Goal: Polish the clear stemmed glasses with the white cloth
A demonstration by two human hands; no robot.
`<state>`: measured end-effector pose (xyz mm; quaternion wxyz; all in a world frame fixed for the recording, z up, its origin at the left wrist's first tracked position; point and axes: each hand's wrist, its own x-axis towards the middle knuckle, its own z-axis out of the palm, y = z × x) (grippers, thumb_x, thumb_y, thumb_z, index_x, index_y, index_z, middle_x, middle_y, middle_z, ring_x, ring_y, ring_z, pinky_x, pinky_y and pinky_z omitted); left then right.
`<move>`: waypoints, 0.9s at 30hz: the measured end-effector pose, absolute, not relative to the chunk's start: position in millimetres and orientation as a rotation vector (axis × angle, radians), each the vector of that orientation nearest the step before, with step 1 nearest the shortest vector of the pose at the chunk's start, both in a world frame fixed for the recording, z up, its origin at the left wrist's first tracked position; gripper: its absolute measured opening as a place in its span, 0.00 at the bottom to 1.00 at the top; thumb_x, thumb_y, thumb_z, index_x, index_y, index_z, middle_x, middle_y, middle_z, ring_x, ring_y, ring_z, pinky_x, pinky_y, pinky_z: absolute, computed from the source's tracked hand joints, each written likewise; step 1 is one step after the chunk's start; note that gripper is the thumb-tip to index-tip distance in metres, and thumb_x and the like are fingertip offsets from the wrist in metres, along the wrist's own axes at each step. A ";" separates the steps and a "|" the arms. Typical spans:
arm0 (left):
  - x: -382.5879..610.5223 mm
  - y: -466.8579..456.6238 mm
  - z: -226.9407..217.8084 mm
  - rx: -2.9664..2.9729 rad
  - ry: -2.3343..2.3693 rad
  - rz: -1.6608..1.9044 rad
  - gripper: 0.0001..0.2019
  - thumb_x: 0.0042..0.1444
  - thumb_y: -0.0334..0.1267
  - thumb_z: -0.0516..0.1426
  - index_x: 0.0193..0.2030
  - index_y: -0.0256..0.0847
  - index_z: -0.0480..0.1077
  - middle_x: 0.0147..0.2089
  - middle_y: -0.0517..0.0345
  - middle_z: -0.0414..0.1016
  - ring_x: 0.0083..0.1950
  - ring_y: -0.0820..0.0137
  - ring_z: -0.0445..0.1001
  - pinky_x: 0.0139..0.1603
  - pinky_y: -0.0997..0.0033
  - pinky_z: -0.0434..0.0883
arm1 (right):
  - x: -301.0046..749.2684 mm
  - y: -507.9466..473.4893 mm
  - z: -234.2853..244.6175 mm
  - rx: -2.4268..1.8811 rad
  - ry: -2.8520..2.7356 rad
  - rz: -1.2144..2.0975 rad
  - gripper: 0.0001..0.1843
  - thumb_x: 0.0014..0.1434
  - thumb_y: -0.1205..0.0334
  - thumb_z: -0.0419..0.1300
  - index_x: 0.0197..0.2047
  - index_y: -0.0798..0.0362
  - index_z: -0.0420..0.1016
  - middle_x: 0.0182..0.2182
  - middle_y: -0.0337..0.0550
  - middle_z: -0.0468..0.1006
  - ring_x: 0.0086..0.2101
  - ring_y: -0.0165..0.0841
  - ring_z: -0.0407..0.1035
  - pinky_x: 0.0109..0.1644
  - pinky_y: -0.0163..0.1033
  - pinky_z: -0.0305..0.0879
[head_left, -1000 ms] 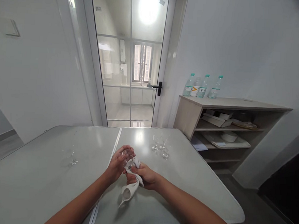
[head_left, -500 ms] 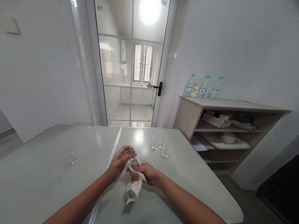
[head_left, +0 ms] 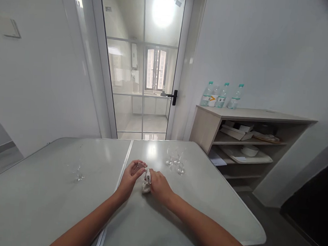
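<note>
Curved around the bowl of a clear wine glass [head_left: 140, 166], my left hand [head_left: 131, 177] is closed on it near the middle of the table. My right hand [head_left: 159, 183] grips a white cloth [head_left: 147, 184] against the glass's other end, and part of the cloth hangs below the fingers. The stem and foot of this glass are mostly hidden by the cloth and hand. Several clear stemmed glasses [head_left: 181, 171] stand together on the table beyond my right hand. Another stemmed glass [head_left: 78, 176] stands off to the left.
The grey-green table [head_left: 48, 205] has a metal seam [head_left: 125, 161] across it. A shelf unit [head_left: 205, 129] with several plastic bottles [head_left: 222, 97] on top stands at the right. Behind the table is a glass door [head_left: 125, 113] with a black handle [head_left: 174, 97].
My right hand has turned over, knuckles up, and gathered the cloth, which hung lower before. The left hand still holds the glass. The standing glasses have not moved.
</note>
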<state>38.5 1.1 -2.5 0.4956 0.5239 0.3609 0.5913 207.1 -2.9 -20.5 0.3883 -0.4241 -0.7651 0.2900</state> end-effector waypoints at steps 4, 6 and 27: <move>36.6 -6.6 6.2 1.387 0.805 1.496 0.16 0.58 0.44 0.66 0.49 0.42 0.70 0.49 0.50 0.76 0.55 0.59 0.76 0.61 0.57 0.70 | 208.0 3.9 -20.5 -0.893 -1.661 1.031 0.17 0.69 0.47 0.56 0.35 0.52 0.71 0.29 0.40 0.72 0.30 0.34 0.63 0.39 0.38 0.60; 34.5 -11.6 11.6 1.464 0.775 1.566 0.16 0.59 0.42 0.66 0.50 0.43 0.70 0.49 0.51 0.75 0.55 0.60 0.75 0.62 0.59 0.69 | 210.3 10.8 -21.6 -0.889 -1.335 1.096 0.26 0.66 0.36 0.56 0.35 0.53 0.73 0.28 0.41 0.73 0.31 0.35 0.65 0.39 0.39 0.63; 35.6 -25.4 4.2 2.416 0.382 1.505 0.24 0.50 0.22 0.63 0.53 0.41 0.67 0.48 0.46 0.75 0.52 0.58 0.77 0.54 0.55 0.77 | 207.0 13.2 -24.3 -0.783 -0.874 1.451 0.18 0.39 0.59 0.77 0.29 0.54 0.75 0.23 0.34 0.74 0.25 0.27 0.63 0.31 0.33 0.59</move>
